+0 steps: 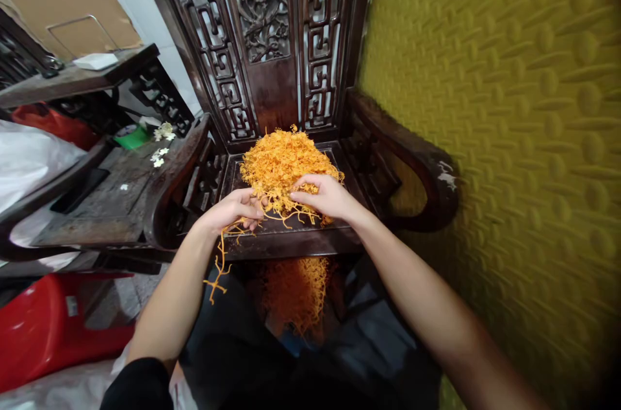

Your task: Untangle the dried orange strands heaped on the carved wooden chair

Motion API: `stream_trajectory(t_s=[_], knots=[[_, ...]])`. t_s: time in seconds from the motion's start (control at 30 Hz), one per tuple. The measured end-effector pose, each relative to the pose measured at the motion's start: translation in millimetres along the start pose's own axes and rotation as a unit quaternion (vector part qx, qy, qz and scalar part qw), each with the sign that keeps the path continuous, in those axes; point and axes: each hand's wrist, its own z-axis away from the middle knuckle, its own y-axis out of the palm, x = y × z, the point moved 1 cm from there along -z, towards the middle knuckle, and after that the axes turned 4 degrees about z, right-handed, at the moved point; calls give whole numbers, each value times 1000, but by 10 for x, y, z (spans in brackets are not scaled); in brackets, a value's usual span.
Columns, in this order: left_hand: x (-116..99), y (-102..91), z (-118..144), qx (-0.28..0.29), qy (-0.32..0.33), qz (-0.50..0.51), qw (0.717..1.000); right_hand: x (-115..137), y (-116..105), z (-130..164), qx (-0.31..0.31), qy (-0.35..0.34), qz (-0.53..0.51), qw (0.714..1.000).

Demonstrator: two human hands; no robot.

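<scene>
A heap of thin orange strands (pixel 281 161) lies on the seat of a dark carved wooden chair (pixel 272 54). My left hand (pixel 236 208) grips a bunch of strands at the heap's near left edge; some dangle down past my forearm. My right hand (pixel 326 195) rests on the heap's near right side, fingers curled into the strands. A second pile of orange strands (pixel 295 290) lies lower down, below the seat's front edge, between my arms.
A yellow embossed wall (pixel 509 138) runs close along the right. To the left stand a dark wooden side table (pixel 107 193) with small white flowers (pixel 163 132), a red plastic stool (pixel 53 326), white plastic bags (pixel 29 158) and a second table behind.
</scene>
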Motion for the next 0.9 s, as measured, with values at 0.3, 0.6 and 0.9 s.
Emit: stream_trajectory(t_s=[0.3, 0.6, 0.9], knots=[[-62, -88, 53, -56, -1, -22, 998, -302, -518, -200, -339, 70, -248, 905], [2, -245, 29, -92, 50, 14, 994, -143, -226, -29, -127, 139, -293, 937], [-21, -97, -70, -106, 56, 12, 993, -5, -12, -46, -60, 184, -332, 923]])
